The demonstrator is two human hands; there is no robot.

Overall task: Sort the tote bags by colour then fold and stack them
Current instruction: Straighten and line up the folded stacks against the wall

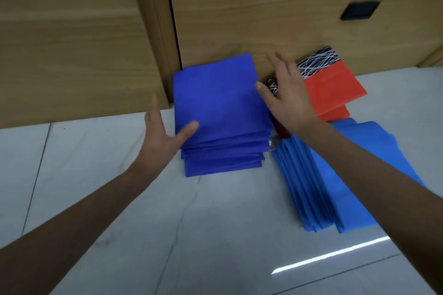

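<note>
Head view: we see our left hand (163,136) open with straight fingers, its thumb lying on the top of the dark blue stack (220,108) of folded tote bags, near the left edge. Our right hand (287,100) is open too, fingers spread, its thumb at the right edge of this stack. Beside the stack, on the right, lie the red bags (335,88) and, nearer to us, the light blue bags (318,187). All are on the pale floor (215,235), by the wooden wall (72,31).
</note>
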